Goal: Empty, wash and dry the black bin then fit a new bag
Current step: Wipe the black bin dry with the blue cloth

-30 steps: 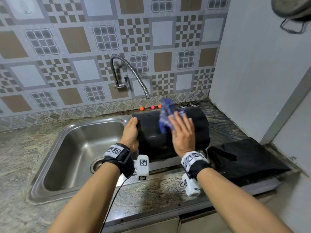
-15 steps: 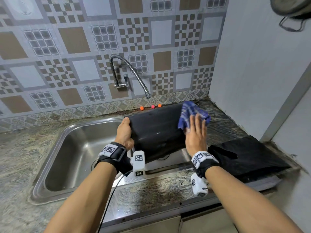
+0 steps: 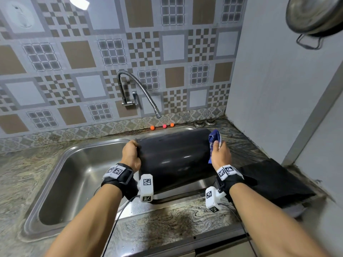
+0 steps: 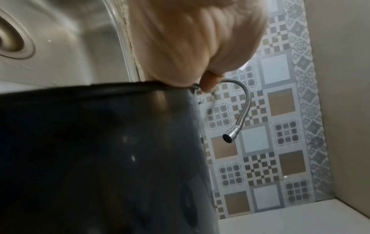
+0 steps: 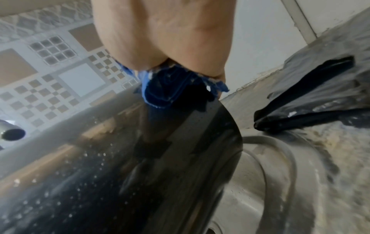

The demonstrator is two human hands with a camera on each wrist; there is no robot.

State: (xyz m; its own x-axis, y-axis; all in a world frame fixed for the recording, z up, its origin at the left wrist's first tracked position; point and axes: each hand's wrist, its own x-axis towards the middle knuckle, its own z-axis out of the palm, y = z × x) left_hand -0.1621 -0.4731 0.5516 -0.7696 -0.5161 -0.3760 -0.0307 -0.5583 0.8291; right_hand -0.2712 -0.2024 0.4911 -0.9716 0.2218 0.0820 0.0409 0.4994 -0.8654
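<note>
The black bin (image 3: 174,158) lies on its side over the right part of the sink, its rim to the left. My left hand (image 3: 130,154) grips that rim (image 4: 112,90), fingers curled over the edge. At the bin's right end, my right hand (image 3: 220,154) holds a blue checked cloth (image 3: 214,140) against the base. In the right wrist view the cloth (image 5: 170,90) is bunched under the palm, and water drops dot the bin's glossy wall (image 5: 120,174). A folded black bag (image 3: 274,180) lies flat on the counter to the right.
The steel sink (image 3: 74,179) opens to the left, its drain partly hidden by my left wrist. A flexible faucet (image 3: 144,95) arches over the bin. Three small orange and pink balls (image 3: 163,126) sit by the backsplash. A steel pot (image 3: 315,13) hangs top right. A wall closes the right side.
My right hand has swept the cloth from the middle of the bin's side to its right end. The left hand stayed on the rim.
</note>
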